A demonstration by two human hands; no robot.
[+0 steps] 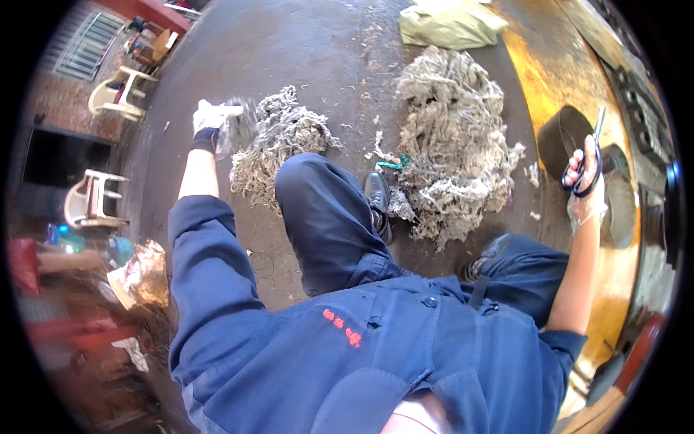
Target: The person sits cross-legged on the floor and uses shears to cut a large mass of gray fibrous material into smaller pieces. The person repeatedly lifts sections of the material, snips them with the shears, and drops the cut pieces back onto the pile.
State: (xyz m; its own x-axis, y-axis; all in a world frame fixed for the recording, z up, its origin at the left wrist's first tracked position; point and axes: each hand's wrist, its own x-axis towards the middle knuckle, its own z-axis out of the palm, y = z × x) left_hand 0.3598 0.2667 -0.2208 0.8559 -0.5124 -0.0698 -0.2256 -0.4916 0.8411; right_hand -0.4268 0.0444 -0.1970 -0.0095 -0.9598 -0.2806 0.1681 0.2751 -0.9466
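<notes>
My left hand (215, 117), in a white glove with a dark cuff, is closed on a clump of grey fibre (240, 129), which is smeared by motion. Beside it on the dark floor lies a small heap of grey, stringy fibre (289, 132). Held out at the far right, my right hand (589, 181) grips black-handled scissors (596, 155), their blades pointing up. Whether the blades are apart I cannot tell. A larger heap of matted fibre (455, 137) spreads between my feet and the yellow strip. Some green cord (394, 163) lies at its left edge.
A pale yellow-green sack (450, 25) sits beyond the large heap. Round dark metal rings (562, 137) stand on the yellow-painted strip (538, 69) by my right hand. White plastic chairs (121, 92) and a crumpled brown bag (143, 273) are at the left. My knees are bent near both heaps.
</notes>
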